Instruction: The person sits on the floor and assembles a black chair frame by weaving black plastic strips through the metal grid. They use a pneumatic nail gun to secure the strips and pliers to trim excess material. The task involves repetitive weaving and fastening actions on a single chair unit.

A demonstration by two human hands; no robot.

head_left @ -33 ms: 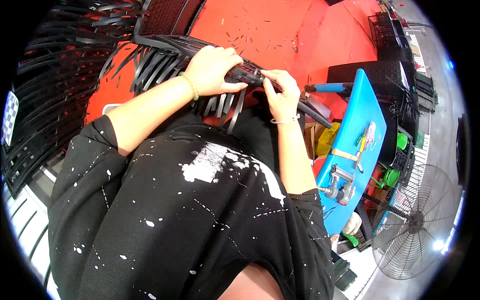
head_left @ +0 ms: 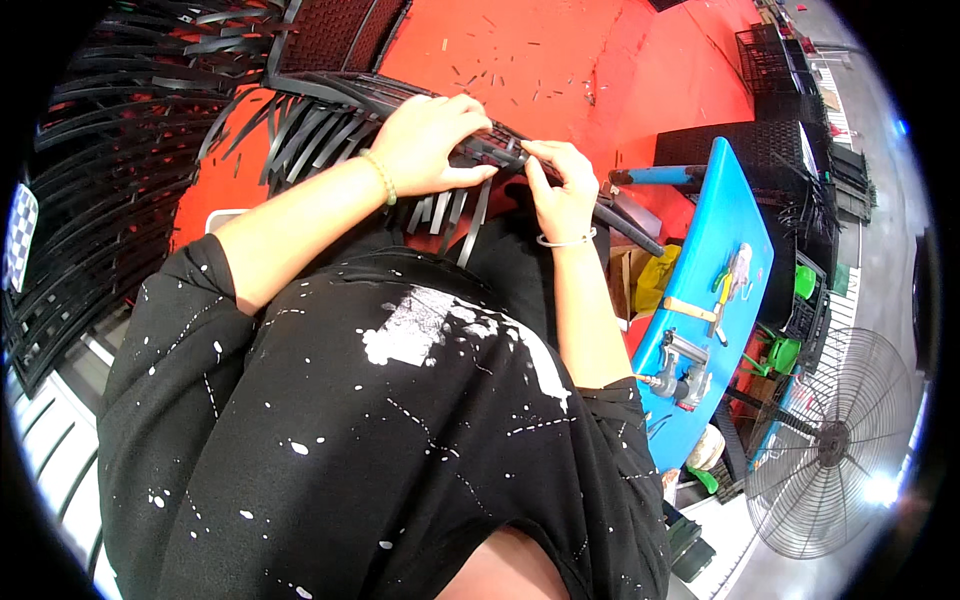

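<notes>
A black frame (head_left: 365, 93) lies across my lap, with many flat dark strips (head_left: 318, 140) hanging from its near side. My left hand (head_left: 428, 145) is closed over the frame, its fingers on the far side and its thumb along the near edge. To the right, my right hand (head_left: 566, 188) pinches a dark strip at the frame between thumb and fingertips. The strip's end there is partly hidden by the fingers. Between the two hands, the strips cross the frame in a tight row.
On my right stands a blue table (head_left: 722, 205) bearing a hammer (head_left: 700, 312), pliers (head_left: 737, 272) and an air stapler (head_left: 683, 368). Beyond it is a large fan (head_left: 830, 443). Black strip-covered frames (head_left: 110, 170) fill the left. Strip scraps litter the red floor (head_left: 500, 50).
</notes>
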